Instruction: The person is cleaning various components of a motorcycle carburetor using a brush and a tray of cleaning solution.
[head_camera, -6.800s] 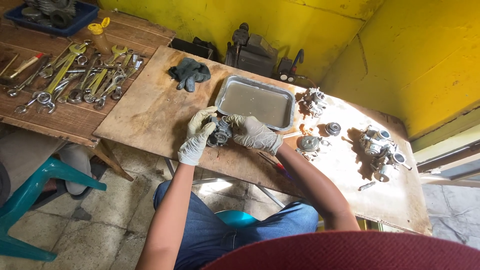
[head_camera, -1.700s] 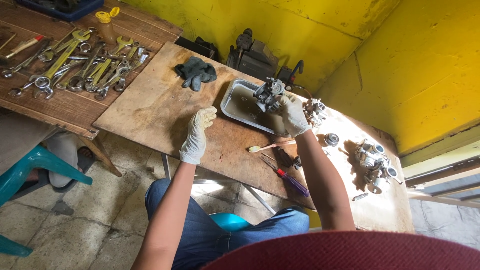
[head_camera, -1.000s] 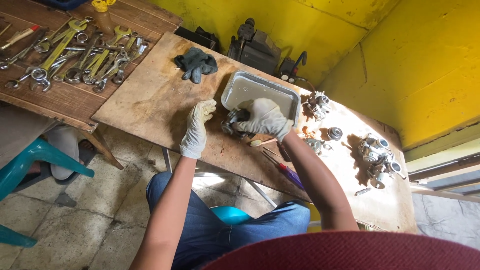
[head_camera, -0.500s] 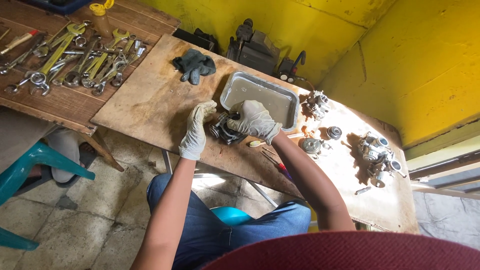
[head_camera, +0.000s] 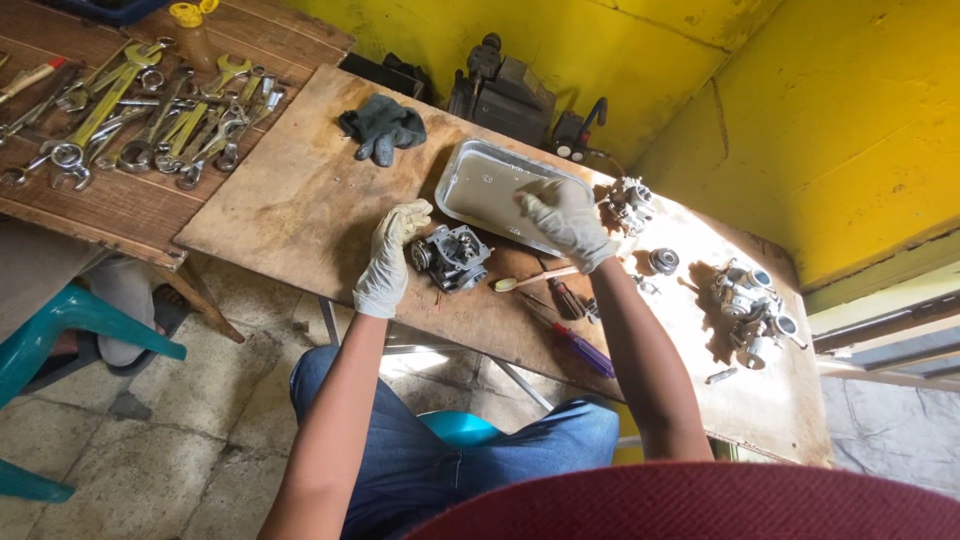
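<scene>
Head view
Left hand (head_camera: 388, 262): gloved, grip loosely curled, touching the carburetor's left side.
Carburetor (head_camera: 452, 257): on the table (head_camera: 290, 200), just before the tray.
Right hand (head_camera: 562, 217): gloved, grip released, over the tray's (head_camera: 480, 185) right edge.
Toothbrush (head_camera: 535, 279): right of the carburetor.

Bare plywood board table (head_camera: 300, 205) | on it: grey metal carburettor (head_camera: 452, 257), shallow rectangular steel tray (head_camera: 490, 190), dark crumpled work gloves (head_camera: 382, 127), toothbrush (head_camera: 535, 279), purple-handled screwdriver (head_camera: 583, 349), more carburettors (head_camera: 750, 310) at far end | adjoining brown slatted bench (head_camera: 120, 200): steel spanners (head_camera: 140, 115)
</scene>
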